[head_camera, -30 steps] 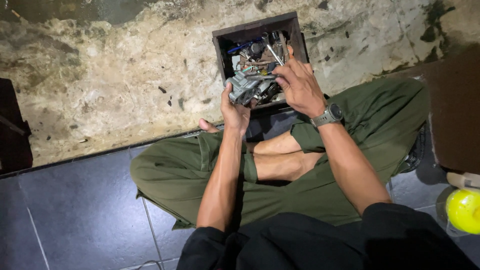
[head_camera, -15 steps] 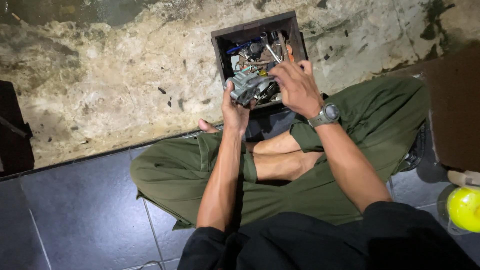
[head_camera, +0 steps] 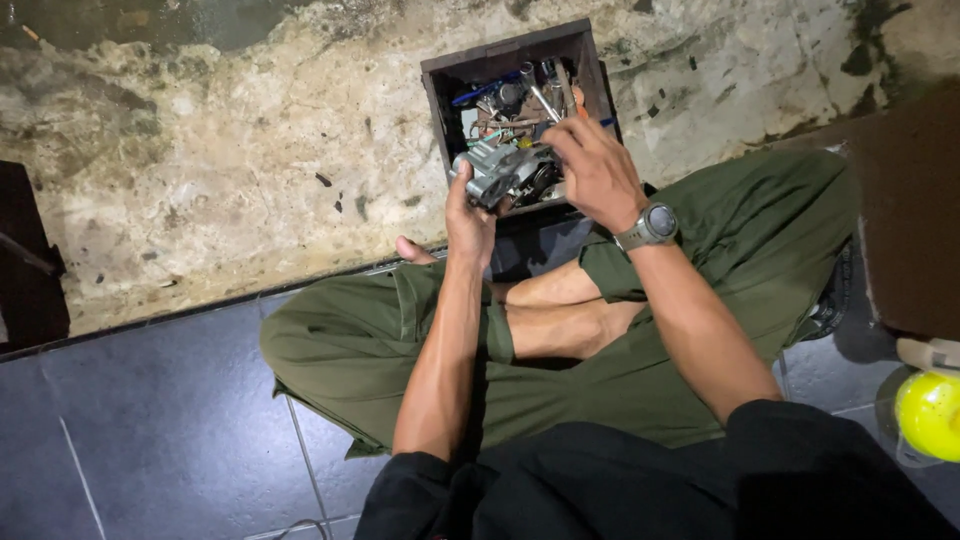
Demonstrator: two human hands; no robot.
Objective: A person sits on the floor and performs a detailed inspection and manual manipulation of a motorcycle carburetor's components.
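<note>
Forearms run up the middle of my view from black sleeves at the bottom edge, and both meet over the near end of a dark box.

Left side first. A black object (head_camera: pixel 25 265) stands at the left edge on rough, stained concrete (head_camera: pixel 230 170). Dark floor tiles (head_camera: pixel 140 420) fill the lower left corner.

My left hand (head_camera: pixel 468 215) is raised with the wrist nearly straight and the fingers curled upward. It grips the lower left side of a grey metal part (head_camera: pixel 500 172), a cast piece with ribs and round openings. I cannot tell its exact kind.

The metal part sits above the front edge of the dark rectangular box (head_camera: pixel 440 85). The box rests on the concrete, and it is filled with mixed small hardware, among it a blue-handled item and metal rods. No label on the box can be made out.

My right hand (head_camera: pixel 597 172) comes in from the right with the wrist bent down, and its fingers close on the upper right side of the same part. A grey wristwatch (head_camera: pixel 652 225) sits on that wrist.

Below the hands, crossed legs in olive green trousers (head_camera: pixel 700 290) rest on the tiles, with a bare foot between them.

At the right edge, a round yellow-green object (head_camera: pixel 930 412) lies low on the floor, and a brown surface (head_camera: pixel 915 210) rises above it.
</note>
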